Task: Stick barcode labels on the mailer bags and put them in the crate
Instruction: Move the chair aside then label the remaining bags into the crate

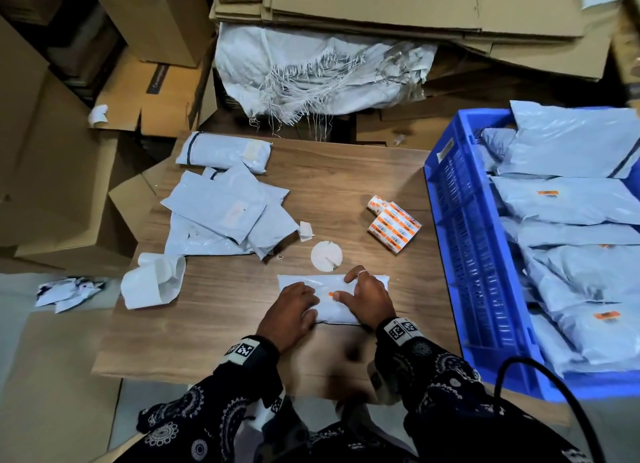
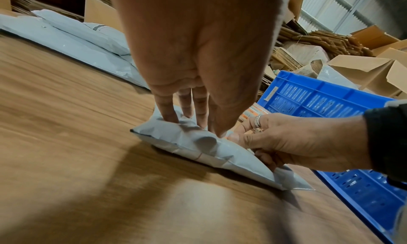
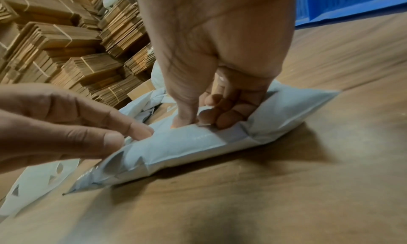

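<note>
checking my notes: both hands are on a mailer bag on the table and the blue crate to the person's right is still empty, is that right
Not quite. The blue crate is not empty: the head view shows it already packed with grey mailer bags, some bearing orange labels. The rest holds: the left hand and right hand are on a mailer bag on the table.

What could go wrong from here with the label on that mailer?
1. The mailer bag is puffy and creased under the left hand; the orange label could go on wrinkled or crooked, leaving the barcode hard to scan.
2. The right hand presses with only its thumb near the label; an edge may stay unstuck and peel.
3. The blue crate already looks heaped with bags; another could slide off.
</note>
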The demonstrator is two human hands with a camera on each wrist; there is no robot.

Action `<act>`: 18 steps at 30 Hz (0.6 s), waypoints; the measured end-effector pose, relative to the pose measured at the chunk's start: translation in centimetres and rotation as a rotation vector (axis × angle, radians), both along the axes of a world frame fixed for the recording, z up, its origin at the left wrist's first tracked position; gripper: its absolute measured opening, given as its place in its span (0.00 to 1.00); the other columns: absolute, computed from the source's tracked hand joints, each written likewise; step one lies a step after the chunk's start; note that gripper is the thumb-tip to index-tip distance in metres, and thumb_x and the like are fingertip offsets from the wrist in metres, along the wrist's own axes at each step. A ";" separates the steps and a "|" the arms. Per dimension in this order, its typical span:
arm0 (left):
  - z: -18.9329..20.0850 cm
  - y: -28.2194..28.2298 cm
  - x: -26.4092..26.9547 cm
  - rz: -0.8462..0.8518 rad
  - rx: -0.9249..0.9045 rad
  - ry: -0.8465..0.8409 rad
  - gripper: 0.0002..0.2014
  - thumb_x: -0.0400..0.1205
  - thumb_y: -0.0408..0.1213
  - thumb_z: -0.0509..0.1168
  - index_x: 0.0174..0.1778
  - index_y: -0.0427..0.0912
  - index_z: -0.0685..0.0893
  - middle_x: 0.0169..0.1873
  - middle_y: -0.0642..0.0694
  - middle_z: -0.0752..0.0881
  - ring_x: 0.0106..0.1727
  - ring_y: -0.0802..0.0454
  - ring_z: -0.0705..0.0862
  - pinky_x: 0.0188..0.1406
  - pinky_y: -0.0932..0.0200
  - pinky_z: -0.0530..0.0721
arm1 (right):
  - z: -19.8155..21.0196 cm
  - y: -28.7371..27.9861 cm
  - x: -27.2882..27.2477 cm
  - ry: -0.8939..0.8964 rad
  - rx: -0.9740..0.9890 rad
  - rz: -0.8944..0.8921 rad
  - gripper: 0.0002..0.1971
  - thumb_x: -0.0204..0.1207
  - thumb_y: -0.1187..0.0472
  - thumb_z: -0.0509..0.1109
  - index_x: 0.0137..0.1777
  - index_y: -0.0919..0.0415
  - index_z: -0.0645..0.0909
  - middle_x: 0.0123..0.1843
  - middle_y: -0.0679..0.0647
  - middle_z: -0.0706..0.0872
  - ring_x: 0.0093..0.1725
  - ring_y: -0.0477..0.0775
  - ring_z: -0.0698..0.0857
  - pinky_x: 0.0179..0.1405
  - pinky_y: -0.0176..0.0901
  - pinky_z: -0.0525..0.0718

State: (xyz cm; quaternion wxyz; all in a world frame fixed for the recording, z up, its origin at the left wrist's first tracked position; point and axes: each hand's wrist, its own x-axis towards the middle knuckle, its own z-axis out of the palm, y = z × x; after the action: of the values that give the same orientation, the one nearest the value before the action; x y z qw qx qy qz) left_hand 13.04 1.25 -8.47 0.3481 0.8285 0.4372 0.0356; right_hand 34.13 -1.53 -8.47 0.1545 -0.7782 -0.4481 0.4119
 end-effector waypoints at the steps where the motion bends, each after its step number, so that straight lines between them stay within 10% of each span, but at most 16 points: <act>1: 0.1 0.0 0.0 -0.004 -0.007 0.012 0.26 0.77 0.51 0.55 0.57 0.39 0.90 0.63 0.39 0.86 0.70 0.40 0.80 0.76 0.54 0.71 | 0.2 0.0 -0.3 -0.036 -0.011 0.007 0.23 0.67 0.40 0.82 0.54 0.45 0.74 0.47 0.43 0.81 0.51 0.49 0.81 0.50 0.46 0.75; 9: 1.1 -0.2 0.2 0.018 -0.057 0.011 0.28 0.77 0.52 0.54 0.56 0.35 0.91 0.65 0.38 0.86 0.72 0.40 0.79 0.69 0.76 0.55 | 0.4 -0.1 -0.9 -0.078 -0.029 0.015 0.25 0.68 0.40 0.81 0.55 0.48 0.72 0.57 0.46 0.82 0.59 0.53 0.80 0.53 0.47 0.73; 13: 1.4 0.0 0.0 0.020 -0.104 0.017 0.19 0.79 0.42 0.62 0.54 0.34 0.91 0.64 0.37 0.85 0.72 0.38 0.79 0.68 0.76 0.56 | -0.1 0.0 0.3 0.037 0.009 0.066 0.19 0.71 0.50 0.81 0.53 0.48 0.73 0.41 0.44 0.78 0.48 0.51 0.79 0.46 0.43 0.71; 18: 0.9 0.4 -0.3 -0.038 -0.068 0.020 0.28 0.76 0.54 0.53 0.54 0.38 0.91 0.63 0.40 0.85 0.70 0.40 0.79 0.74 0.64 0.66 | 1.1 -0.2 0.8 0.086 -0.012 0.114 0.14 0.75 0.68 0.71 0.52 0.47 0.75 0.41 0.50 0.80 0.45 0.50 0.80 0.45 0.39 0.74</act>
State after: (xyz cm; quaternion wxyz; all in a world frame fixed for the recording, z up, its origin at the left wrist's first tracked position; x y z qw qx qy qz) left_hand 12.78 1.65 -7.58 0.3724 0.8246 0.4259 0.0057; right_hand 34.98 -1.72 -7.37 0.1453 -0.7339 -0.4821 0.4559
